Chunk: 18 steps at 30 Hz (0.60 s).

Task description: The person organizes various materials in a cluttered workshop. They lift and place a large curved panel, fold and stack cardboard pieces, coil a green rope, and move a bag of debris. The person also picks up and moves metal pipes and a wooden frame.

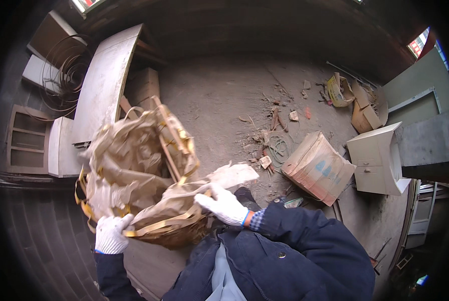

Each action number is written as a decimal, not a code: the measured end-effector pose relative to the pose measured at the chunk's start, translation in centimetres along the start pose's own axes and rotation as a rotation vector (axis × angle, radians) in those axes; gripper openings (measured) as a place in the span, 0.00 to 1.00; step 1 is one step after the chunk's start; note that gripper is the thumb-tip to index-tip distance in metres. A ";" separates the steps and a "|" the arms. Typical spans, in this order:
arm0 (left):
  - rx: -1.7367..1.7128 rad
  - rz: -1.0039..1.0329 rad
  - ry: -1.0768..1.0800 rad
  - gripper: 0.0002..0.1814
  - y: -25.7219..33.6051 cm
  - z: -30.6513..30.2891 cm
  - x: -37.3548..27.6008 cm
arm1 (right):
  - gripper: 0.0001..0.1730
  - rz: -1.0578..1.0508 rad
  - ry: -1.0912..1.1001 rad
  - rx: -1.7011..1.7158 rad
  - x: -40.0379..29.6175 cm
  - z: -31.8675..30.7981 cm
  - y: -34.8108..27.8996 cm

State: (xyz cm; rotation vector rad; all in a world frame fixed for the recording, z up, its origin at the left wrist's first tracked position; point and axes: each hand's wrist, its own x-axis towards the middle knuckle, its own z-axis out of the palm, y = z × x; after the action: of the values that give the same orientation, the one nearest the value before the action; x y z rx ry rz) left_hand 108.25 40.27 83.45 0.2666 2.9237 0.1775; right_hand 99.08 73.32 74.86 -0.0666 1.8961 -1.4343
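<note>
A large crumpled beige sheet bundle, sack-like with yellow edging (134, 161), stands open-mouthed before me. Thin wooden slats (168, 150) poke out at its far right side. My left hand (112, 234), in a white knit glove, grips the near left rim beside a yellow strap (160, 228). My right hand (223, 205), gloved likewise, pinches the near right rim, close to a loose pale flap (233, 175). Folds hide the bundle's bottom and some of my fingertips.
A taped cardboard box (318, 167) lies to the right, near a cream cabinet (375, 160). Rubble and a thin hose (279, 148) litter the dirt floor ahead. Left stand a long white panel (105, 82) and coiled wire (72, 75). Open cartons (365, 109) sit far right.
</note>
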 end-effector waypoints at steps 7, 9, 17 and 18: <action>-0.100 -0.521 0.157 0.13 -9.8 4.3 -18.3 | 0.30 -0.054 -0.494 -0.038 2.9 8.6 2.3; -0.140 -0.707 0.149 0.16 -11.8 6.1 -23.2 | 0.30 -0.044 -0.457 -0.135 3.4 9.0 4.2; -0.113 -1.222 0.166 0.19 -12.7 15.2 -35.7 | 0.22 0.227 -0.345 -0.190 4.7 8.5 9.2; -0.109 -1.296 0.172 0.19 -12.2 18.0 -37.9 | 0.23 0.232 -0.344 -0.238 4.9 8.4 9.5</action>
State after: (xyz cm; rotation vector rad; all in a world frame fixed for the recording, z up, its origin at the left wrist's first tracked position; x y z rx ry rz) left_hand 146.49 22.95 71.35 -1.6355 2.5819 0.1374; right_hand 104.03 67.79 63.38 -0.1879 1.7152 -0.9695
